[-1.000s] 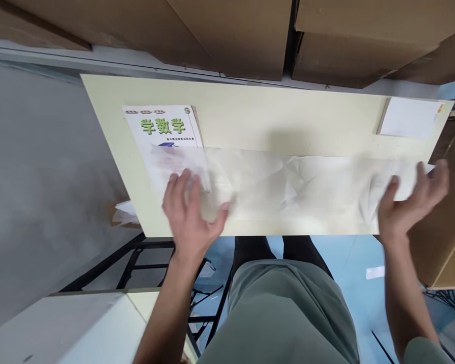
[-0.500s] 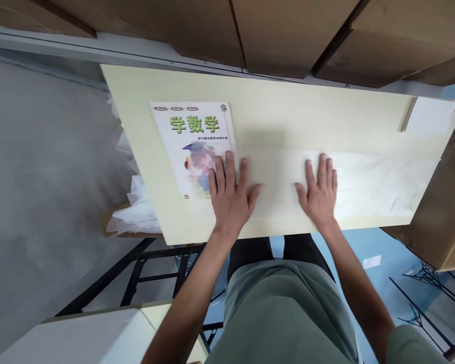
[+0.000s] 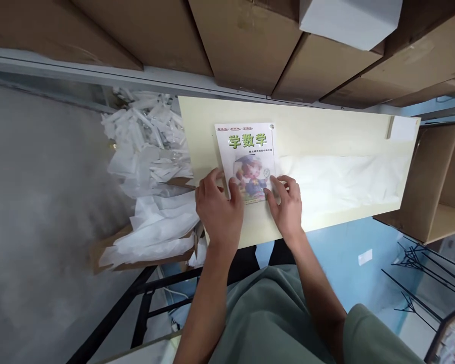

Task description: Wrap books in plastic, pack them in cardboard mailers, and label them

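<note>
A booklet [image 3: 246, 164] with green Chinese characters and a cartoon child on its cover lies face up on the pale table. At its lower left edge, my left hand [image 3: 220, 207] is closed, the thumb on the cover and the fingers curled at the side. My right hand [image 3: 287, 205] pinches at the lower right edge with bent fingers. From there a thin white translucent sheet [image 3: 349, 182] stretches along the table to the right, slightly wrinkled. Whether it passes over or under the booklet at my fingers, I cannot tell.
Cardboard boxes [image 3: 246, 40] line the far side, with a white box [image 3: 349, 20] above. Crumpled white wrapping [image 3: 151, 232] piles up left of the table [image 3: 311, 119]. A white stack [image 3: 403, 128] sits at the far right corner, beside an open carton [image 3: 424, 187].
Both hands were spread flat, the left over the booklet's lower right and the right on the sheet. Now they close at the booklet's two sides. The view has shifted left.
</note>
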A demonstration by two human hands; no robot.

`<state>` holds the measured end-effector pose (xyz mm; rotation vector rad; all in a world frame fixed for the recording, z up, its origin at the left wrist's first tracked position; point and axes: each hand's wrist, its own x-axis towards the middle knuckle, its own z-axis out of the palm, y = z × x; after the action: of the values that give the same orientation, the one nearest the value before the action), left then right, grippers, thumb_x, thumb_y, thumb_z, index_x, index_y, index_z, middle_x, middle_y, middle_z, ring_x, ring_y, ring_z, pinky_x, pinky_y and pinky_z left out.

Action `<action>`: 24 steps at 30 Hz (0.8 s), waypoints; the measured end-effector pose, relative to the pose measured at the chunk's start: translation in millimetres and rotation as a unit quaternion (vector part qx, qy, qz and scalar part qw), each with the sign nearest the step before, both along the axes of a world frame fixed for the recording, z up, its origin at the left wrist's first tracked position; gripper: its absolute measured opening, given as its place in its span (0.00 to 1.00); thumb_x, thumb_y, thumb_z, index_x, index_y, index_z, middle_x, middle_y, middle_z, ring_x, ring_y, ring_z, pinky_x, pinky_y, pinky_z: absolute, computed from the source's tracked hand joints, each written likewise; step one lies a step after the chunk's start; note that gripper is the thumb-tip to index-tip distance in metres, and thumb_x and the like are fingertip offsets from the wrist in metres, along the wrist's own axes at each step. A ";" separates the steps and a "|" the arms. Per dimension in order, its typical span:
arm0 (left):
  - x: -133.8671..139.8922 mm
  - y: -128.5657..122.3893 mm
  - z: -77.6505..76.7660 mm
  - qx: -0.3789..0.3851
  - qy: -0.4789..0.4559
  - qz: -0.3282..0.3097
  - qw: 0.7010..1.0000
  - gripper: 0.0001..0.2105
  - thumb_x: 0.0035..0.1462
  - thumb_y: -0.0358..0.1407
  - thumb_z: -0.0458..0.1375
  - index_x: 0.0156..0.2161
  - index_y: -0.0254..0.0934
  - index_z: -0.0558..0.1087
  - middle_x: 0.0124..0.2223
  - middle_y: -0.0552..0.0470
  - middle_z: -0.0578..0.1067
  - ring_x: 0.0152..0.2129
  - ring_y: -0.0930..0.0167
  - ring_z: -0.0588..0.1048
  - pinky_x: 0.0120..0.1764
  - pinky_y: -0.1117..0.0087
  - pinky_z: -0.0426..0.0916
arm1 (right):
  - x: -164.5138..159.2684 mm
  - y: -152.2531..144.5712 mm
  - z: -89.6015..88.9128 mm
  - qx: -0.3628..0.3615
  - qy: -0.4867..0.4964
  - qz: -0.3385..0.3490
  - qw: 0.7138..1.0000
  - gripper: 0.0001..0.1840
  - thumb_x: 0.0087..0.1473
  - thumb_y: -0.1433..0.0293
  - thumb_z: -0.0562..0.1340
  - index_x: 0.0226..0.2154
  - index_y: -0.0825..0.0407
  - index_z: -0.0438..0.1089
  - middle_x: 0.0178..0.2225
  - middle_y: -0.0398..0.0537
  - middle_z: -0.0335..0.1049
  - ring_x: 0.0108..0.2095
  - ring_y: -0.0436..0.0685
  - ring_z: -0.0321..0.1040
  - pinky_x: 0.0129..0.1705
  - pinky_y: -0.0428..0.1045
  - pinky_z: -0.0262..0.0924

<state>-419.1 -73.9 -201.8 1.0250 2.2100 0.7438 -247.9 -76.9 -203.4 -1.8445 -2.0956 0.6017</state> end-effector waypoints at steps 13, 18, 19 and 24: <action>-31.8 30.2 34.2 0.090 0.014 0.048 0.995 0.10 0.68 0.41 0.59 0.36 0.39 0.77 0.38 0.49 0.75 0.37 0.66 0.76 0.43 0.65 0.73 | 15.2 -16.7 -32.8 0.032 0.078 -0.017 0.996 0.25 0.73 0.61 0.65 0.68 0.47 0.72 0.61 0.63 0.71 0.52 0.65 0.73 0.59 0.64 0.75; -40.1 34.7 116.7 0.236 0.246 -0.034 0.939 0.13 0.71 0.47 0.60 0.38 0.41 0.76 0.40 0.45 0.73 0.44 0.59 0.76 0.50 0.55 0.72 | 8.4 -23.1 -37.4 0.025 0.143 -0.023 0.989 0.24 0.75 0.62 0.61 0.68 0.50 0.71 0.61 0.66 0.74 0.55 0.69 0.74 0.60 0.69 0.74; -33.6 36.0 133.6 0.262 0.275 -0.040 0.924 0.14 0.70 0.49 0.61 0.37 0.41 0.76 0.40 0.46 0.73 0.45 0.58 0.77 0.52 0.53 0.72 | 6.6 -21.8 -34.6 0.020 0.164 -0.029 0.986 0.24 0.76 0.61 0.60 0.67 0.51 0.72 0.60 0.67 0.75 0.56 0.70 0.75 0.60 0.69 0.74; 45.9 42.1 172.2 0.259 0.166 -0.028 0.951 0.16 0.68 0.51 0.64 0.35 0.43 0.75 0.39 0.49 0.73 0.47 0.58 0.76 0.57 0.53 0.69 | 41.5 0.8 10.4 -0.047 0.409 -0.113 0.904 0.28 0.77 0.50 0.57 0.68 0.49 0.70 0.63 0.63 0.77 0.59 0.66 0.79 0.57 0.60 0.79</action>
<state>-373.3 -31.8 -29.6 1.5595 2.2989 1.2436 -206.5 -76.1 -192.9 -1.4581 -1.2945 1.1747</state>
